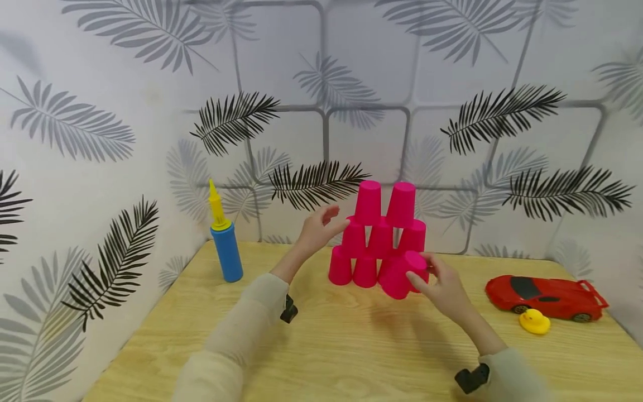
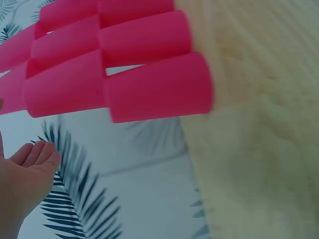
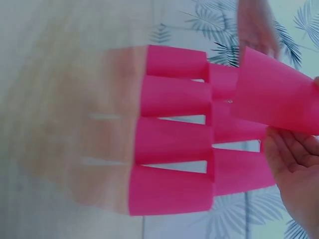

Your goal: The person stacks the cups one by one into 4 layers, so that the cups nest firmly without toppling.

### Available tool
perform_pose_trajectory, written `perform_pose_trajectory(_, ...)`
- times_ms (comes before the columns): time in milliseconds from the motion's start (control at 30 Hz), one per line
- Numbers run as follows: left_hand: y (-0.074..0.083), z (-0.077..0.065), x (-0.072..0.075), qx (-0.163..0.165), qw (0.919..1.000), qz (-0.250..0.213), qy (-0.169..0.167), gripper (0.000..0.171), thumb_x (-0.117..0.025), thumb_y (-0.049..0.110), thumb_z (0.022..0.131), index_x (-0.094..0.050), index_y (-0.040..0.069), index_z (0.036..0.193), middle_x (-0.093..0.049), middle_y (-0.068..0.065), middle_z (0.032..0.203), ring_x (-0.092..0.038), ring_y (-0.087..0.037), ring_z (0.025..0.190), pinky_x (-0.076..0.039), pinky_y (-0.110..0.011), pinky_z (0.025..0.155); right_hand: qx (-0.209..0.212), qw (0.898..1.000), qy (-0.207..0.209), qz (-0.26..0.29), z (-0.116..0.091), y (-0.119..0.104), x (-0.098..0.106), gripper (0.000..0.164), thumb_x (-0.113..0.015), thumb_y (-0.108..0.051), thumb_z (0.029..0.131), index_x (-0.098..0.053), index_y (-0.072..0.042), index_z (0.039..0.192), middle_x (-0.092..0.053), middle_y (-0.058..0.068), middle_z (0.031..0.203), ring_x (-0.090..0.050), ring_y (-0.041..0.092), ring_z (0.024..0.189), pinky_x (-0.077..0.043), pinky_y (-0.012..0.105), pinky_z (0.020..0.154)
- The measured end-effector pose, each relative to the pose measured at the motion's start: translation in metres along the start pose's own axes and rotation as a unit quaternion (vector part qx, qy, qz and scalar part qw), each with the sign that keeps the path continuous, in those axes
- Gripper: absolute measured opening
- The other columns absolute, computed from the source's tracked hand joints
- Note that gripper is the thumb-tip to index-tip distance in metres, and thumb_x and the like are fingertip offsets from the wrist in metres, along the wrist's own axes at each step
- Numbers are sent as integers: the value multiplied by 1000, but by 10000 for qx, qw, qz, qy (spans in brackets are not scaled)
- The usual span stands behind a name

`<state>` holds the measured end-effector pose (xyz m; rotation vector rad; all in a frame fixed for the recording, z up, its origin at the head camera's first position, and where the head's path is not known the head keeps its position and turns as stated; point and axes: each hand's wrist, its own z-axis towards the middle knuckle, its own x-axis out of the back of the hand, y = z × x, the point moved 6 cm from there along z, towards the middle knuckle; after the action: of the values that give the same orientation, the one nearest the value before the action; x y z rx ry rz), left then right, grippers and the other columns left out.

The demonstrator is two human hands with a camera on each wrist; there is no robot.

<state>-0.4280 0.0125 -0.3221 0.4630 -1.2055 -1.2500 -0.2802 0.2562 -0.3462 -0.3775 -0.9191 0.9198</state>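
Observation:
Upside-down pink cups form a stacked pyramid on the table. Its bottom row has several cups, the middle row three, and two cups stand on top. In front of the stack's lower right, my right hand grips another pink cup between thumb and fingers, tilted. That held cup hides part of the stack in the right wrist view. My left hand is raised at the stack's left side, fingers loosely bent and holding nothing; whether its thumb touches a cup I cannot tell.
A blue hand pump with a yellow nozzle stands at the table's back left. At the right are a red toy car and a yellow rubber duck. A leaf-patterned wall rises behind the wooden table.

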Motion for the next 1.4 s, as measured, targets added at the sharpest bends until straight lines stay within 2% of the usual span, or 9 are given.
perform_pose_trajectory(100, -16, -9, -3, 147, 9998, -60, -89, 62, -69, 32, 90, -47, 5, 141, -54, -14, 143, -50, -28, 135, -40, -39, 116, 123, 9985, 529, 105, 11, -6, 21, 34, -69, -2, 87, -57, 7, 117, -64, 1, 100, -54, -14, 88, -47, 2, 80)
perform_pose_trajectory(300, -42, -24, -13, 165, 9993, 121, -329, 67, -75, 24, 86, -46, -2, 141, -53, -21, 142, -51, -32, 133, -40, -42, 116, 168, 9924, 1141, 431, 32, -21, 49, 31, -63, -4, 90, -55, 8, 118, -56, -26, 96, -56, -13, 86, -47, 1, 72)
perform_pose_trajectory(567, -59, -32, -24, 194, 9976, 395, -539, 61, -76, 18, 85, -49, -4, 136, -55, -23, 137, -54, -36, 128, -42, -45, 114, 316, 9762, 1913, 971, 66, -37, 65, 33, -61, -5, 90, -55, 7, 120, -58, -23, 98, -58, -8, 88, -46, 4, 77)
perform_pose_trajectory(700, -62, -34, -26, 147, 9971, 510, -538, 53, -75, 16, 86, -53, -3, 130, -61, -20, 129, -58, -35, 122, -46, -46, 110, 271, 9719, 2099, 1026, 86, -47, 70, 21, -62, -9, 91, -58, -13, 111, -55, -21, 94, -57, -5, 86, -46, 6, 75)
perform_pose_trajectory(767, -63, -35, -27, 143, 9973, 498, -525, 49, -75, 15, 86, -55, -2, 127, -63, -18, 126, -60, -33, 119, -48, -45, 108, 198, 9720, 2112, 1009, 95, -51, 73, 18, -61, -12, 91, -55, -22, 106, -54, -19, 92, -56, -2, 84, -46, 8, 74)
perform_pose_trajectory(833, -63, -36, -27, 94, 9975, 502, -487, 46, -75, 14, 86, -57, -1, 124, -64, -18, 123, -62, -33, 117, -49, -45, 107, 60, 9741, 2078, 894, 105, -55, 75, 15, -61, -17, 92, -54, -22, 105, -54, -19, 92, -55, -1, 85, -46, 9, 71)
perform_pose_trajectory(1000, -63, -35, -26, -95, 9978, 488, -440, 42, -75, 15, 86, -59, -1, 121, -67, -19, 118, -65, -33, 112, -50, -47, 104, -291, 9808, 1884, 408, 128, -60, 76, 39, -58, -29, 94, -52, -1, 120, -50, -21, 96, -53, -5, 87, -45, 7, 73)
perform_pose_trajectory(1100, -66, -34, -25, -59, 9978, 459, -477, 43, -76, 17, 86, -59, 0, 121, -67, -18, 118, -66, -32, 112, -50, -48, 104, -390, 9835, 1752, 221, 142, -60, 73, 48, -57, -34, 95, -50, 3, 125, -49, -19, 97, -52, -6, 86, -44, 6, 74)
perform_pose_trajectory(1400, -65, -34, -25, -73, 9978, 442, -495, 43, -76, 17, 85, -60, -1, 120, -68, -19, 117, -67, -32, 110, -51, -46, 103, -249, 9955, 852, -317, 177, -58, 55, 50, -55, -38, 96, -50, 4, 122, -59, 14, 106, -50, -1, 84, -42, 10, 76)
